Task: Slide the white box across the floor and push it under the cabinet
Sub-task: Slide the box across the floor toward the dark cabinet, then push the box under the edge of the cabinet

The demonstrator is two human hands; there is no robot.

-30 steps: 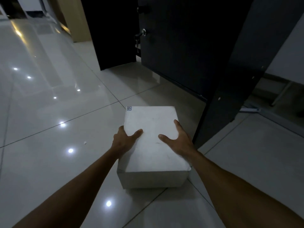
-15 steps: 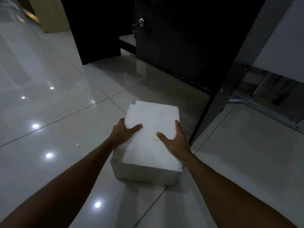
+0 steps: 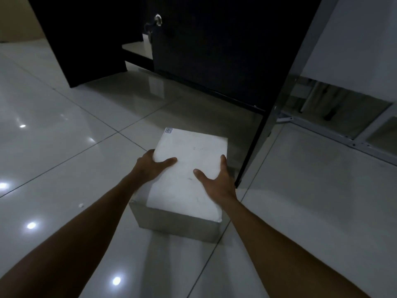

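The left hand (image 3: pixel 151 166) is clamped on the white box (image 3: pixel 189 175) at its left edge, the right hand (image 3: pixel 217 179) at its right. The box is on the floor (image 3: pixel 64 136), just short of the cabinet (image 3: pixel 214 50); pushing underneath is judged outstanding.

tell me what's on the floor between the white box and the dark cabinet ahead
Nothing: in the head view, only bare glossy tile lies between the white box and the dark cabinet.
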